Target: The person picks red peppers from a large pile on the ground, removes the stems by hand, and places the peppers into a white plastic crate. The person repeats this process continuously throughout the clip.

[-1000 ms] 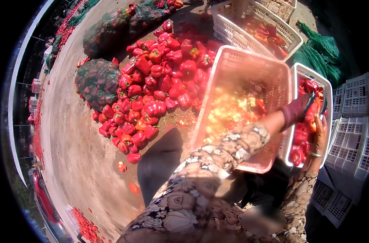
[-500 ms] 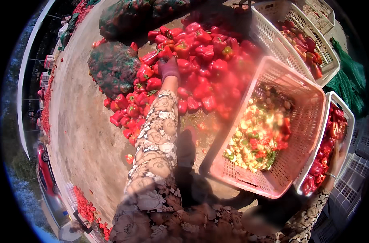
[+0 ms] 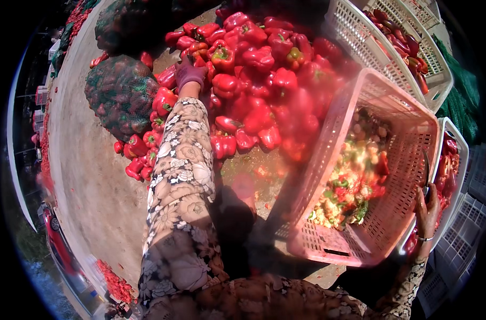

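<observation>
My left hand (image 3: 190, 74), in a purple glove, reaches to the near left part of a pile of red bell peppers (image 3: 259, 58). Its fingers curl around a red bell pepper (image 3: 198, 60) that still lies among the others; the fingertips are partly hidden. At the right, my bare right hand (image 3: 426, 212) grips a knife (image 3: 427, 169) with a thin, curved, dark blade pointing upward. That hand is beside the rim of a pink plastic crate (image 3: 301, 234), which holds pale pepper cores, seeds and green stems (image 3: 344, 197).
A full dark green mesh sack (image 3: 121, 96) stands left of the pile, with another sack (image 3: 128, 26) behind. White crates (image 3: 379, 53) with red pepper pieces stand at the far right. Another white crate (image 3: 459, 165) sits beside the pink one. Green netting (image 3: 461, 101) lies near them.
The whole view has shifted, so the pile appears farther left. My left hand stays at the same part of the pile. My right hand and the knife have risen into clearer view beside the pink crate.
</observation>
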`<state>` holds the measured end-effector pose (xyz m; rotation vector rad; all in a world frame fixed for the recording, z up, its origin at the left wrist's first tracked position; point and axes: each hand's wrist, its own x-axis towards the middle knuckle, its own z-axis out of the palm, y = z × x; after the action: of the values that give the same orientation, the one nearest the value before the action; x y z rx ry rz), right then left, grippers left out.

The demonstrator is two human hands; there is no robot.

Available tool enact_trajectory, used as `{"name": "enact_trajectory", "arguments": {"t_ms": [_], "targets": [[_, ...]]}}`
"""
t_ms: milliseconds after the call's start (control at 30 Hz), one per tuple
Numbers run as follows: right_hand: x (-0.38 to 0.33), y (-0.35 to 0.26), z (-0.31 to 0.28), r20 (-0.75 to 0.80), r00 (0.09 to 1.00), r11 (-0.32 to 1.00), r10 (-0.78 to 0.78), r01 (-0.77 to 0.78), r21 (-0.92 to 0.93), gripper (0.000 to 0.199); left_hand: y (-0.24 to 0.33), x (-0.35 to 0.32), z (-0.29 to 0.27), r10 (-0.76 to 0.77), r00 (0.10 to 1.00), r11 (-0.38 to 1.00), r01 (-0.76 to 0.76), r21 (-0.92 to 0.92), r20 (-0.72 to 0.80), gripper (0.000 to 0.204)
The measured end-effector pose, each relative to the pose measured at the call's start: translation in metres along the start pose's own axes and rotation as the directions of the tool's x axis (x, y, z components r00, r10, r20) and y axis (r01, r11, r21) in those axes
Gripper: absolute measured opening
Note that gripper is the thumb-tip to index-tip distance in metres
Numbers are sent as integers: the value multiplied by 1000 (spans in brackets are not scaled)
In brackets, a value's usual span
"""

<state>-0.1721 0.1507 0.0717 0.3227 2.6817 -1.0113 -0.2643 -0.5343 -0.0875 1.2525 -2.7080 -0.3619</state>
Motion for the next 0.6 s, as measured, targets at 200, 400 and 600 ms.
{"name": "enact_trajectory", "arguments": {"t_ms": [200, 400, 600], "targets": [[-16, -22, 27, 20, 998, 983, -61, 57, 175, 26, -59, -34, -10, -153, 979, 841, 57, -538, -135, 62], [-73, -74, 73, 193, 981, 754, 35, -153, 639, 20, 15, -138, -103, 11, 994, 172, 105, -980, 108, 41], [-107, -102, 77, 357, 927, 518, -118, -249, 818, 40, 118, -292, -183, 437, 881, -14, 210, -978, 182, 37]]}}
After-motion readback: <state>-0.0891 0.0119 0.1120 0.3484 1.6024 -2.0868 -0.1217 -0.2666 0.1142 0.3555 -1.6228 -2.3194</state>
